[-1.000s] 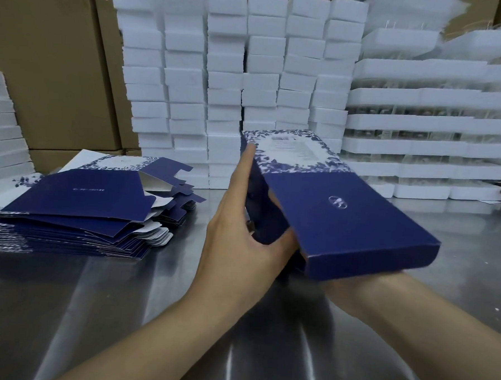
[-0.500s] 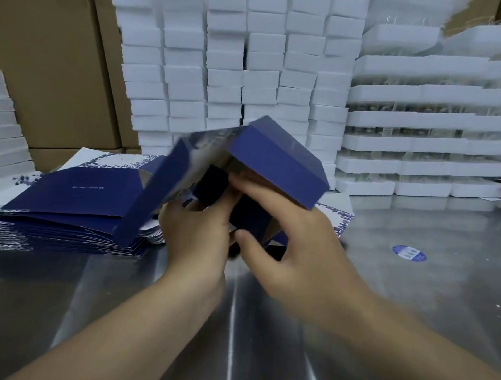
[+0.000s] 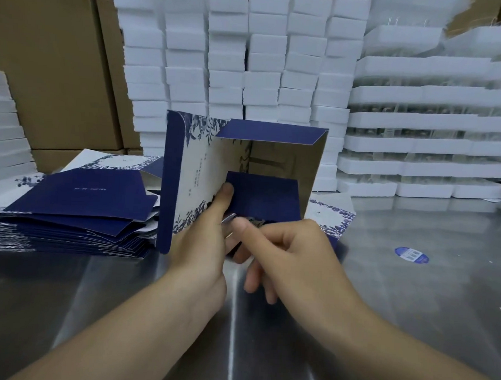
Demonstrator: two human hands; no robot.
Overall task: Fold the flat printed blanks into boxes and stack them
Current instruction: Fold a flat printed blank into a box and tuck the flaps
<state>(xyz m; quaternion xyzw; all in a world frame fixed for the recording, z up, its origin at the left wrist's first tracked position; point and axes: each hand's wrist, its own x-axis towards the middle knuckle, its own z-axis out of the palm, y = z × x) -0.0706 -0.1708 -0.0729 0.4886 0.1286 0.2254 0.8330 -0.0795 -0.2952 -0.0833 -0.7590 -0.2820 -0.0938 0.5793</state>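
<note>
A dark blue box with white floral print (image 3: 198, 169) stands on end above the steel table (image 3: 412, 300), its open end facing me and showing the brown inside. My left hand (image 3: 203, 239) grips its near lower edge, thumb pressed on a blue inner flap (image 3: 263, 196). My right hand (image 3: 286, 252) curls at the box's bottom edge, thumb on the fold; its fingers are tucked under the box. A pile of flat blue printed blanks (image 3: 77, 207) lies to the left. Another flat blank (image 3: 333, 217) lies behind the box to the right.
Stacks of white foam blocks (image 3: 250, 59) and foam trays (image 3: 426, 126) line the back of the table. Brown cartons (image 3: 47, 63) stand at the back left. A round blue sticker (image 3: 411, 255) lies on the table to the right.
The box has been turned from lying sideways in my hands to standing with its open end toward me. Both hands have shifted to its lower edge and the flaps there.
</note>
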